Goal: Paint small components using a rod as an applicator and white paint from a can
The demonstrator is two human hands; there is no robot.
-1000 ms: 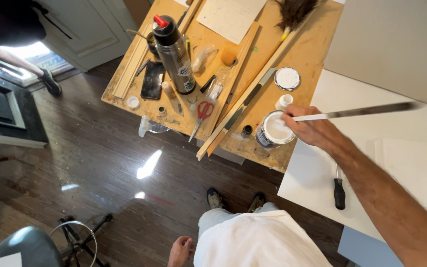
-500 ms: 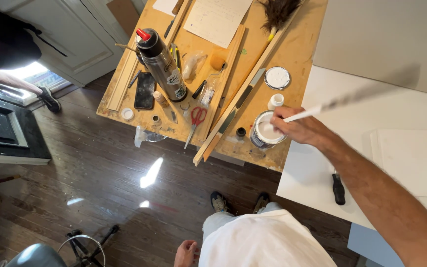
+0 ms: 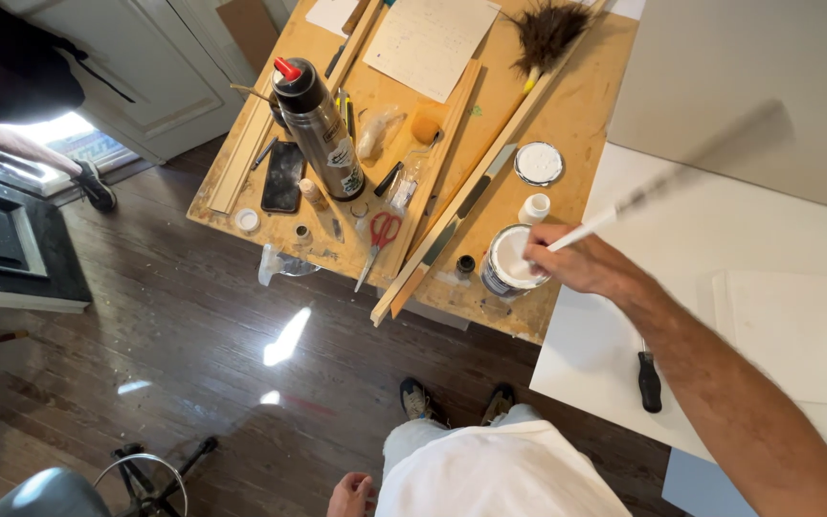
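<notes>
My right hand grips a long thin stick, blurred with motion, whose lower end dips into an open can of white paint near the front edge of the wooden table. The can's white lid lies just behind it, with a small white bottle between them. My left hand hangs low beside my hip, empty, fingers loosely curled.
Red-handled scissors, a black phone, a tall dark spray bottle, long wood strips, a feather duster and paper sheets lie on the table. White panels and a black-handled screwdriver sit right. Another person stands far left.
The stick's upper end has swung from pointing right to angling up and right, and it now blurs. My right hand stays over the paint can.
</notes>
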